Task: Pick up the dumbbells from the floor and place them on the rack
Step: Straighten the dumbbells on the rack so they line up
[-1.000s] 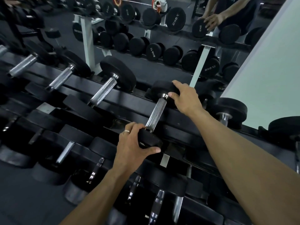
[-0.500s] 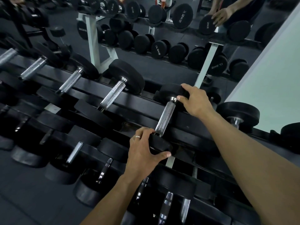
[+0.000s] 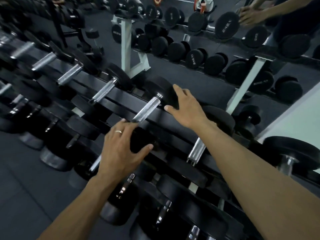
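A dumbbell [image 3: 147, 109] with a knurled chrome handle and black round heads lies across the top rails of the black rack [image 3: 119, 99]. My left hand [image 3: 123, 149], with a ring on one finger, cups the near head; its fingers reach toward the handle and the thumb wraps the head's right side. My right hand [image 3: 186, 106] lies over the far head, fingers spread across its top and thumb at its near edge. Both hands touch the dumbbell with fairly straight fingers.
More dumbbells fill the top tier to the left [image 3: 103, 91] and right [image 3: 196, 151], and the lower tiers [image 3: 124, 187]. A mirror behind shows a second rack with a white frame [image 3: 127, 49] and my reflected hands [image 3: 249, 15]. Dark floor [image 3: 26, 187] lies at lower left.
My view has swung closer and to the left along the rack. The fingers of both hands have straightened and loosened on the dumbbell's heads. The dumbbell stays on the top rails.
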The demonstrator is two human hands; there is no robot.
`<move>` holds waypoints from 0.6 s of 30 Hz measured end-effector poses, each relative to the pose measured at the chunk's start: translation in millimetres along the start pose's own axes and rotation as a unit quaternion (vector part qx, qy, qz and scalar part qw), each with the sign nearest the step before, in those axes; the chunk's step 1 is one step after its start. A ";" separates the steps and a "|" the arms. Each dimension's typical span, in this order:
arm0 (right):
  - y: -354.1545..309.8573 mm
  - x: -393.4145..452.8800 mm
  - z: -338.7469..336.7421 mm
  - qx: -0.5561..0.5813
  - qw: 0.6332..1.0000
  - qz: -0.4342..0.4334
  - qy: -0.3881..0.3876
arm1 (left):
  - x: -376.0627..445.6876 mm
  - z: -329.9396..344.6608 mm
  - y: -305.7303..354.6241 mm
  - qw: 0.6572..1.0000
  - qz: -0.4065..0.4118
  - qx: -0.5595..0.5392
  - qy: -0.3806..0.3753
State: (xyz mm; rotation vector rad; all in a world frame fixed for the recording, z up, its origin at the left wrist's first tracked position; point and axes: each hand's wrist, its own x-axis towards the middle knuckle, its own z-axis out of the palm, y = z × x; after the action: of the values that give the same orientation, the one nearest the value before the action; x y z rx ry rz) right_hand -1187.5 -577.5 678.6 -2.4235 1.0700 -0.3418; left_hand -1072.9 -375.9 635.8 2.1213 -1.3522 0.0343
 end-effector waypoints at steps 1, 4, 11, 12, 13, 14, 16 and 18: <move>-4.3 6.6 2.6 0.018 1.000 0.004 0.001 | 6.6 -3.2 -8.4 1.000 -0.010 0.011 -0.007; -10.1 21.7 7.2 0.026 0.999 0.014 0.015 | 26.2 -6.1 -30.7 0.993 -0.062 0.005 -0.099; -1.3 36.7 10.0 0.006 1.000 -0.017 0.025 | 57.9 -5.7 -55.5 0.981 -0.113 0.010 -0.157; -1.4 38.2 9.1 -0.001 1.000 -0.020 0.022 | 57.3 -4.7 -54.6 0.982 -0.113 0.012 -0.149; -1.6 39.4 8.5 -0.005 1.000 -0.022 0.018 | 55.6 -3.9 -52.8 0.984 -0.111 0.014 -0.142; -1.6 40.3 8.3 -0.006 1.000 -0.022 0.014 | 53.8 -3.0 -50.3 0.984 -0.110 0.015 -0.136; -0.1 42.1 7.6 -0.003 1.000 -0.015 0.005 | 49.7 0.7 -45.2 0.986 -0.111 0.016 -0.124; 0.4 45.5 7.2 0.005 1.000 -0.010 -0.002 | 46.5 4.8 -40.4 0.987 -0.115 0.023 -0.107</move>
State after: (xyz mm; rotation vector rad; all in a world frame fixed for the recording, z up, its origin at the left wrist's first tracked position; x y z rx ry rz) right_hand -1154.6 -609.4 673.9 -2.4268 1.0413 -0.3481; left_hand -1018.8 -404.5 628.1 2.3619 -1.2244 -0.2657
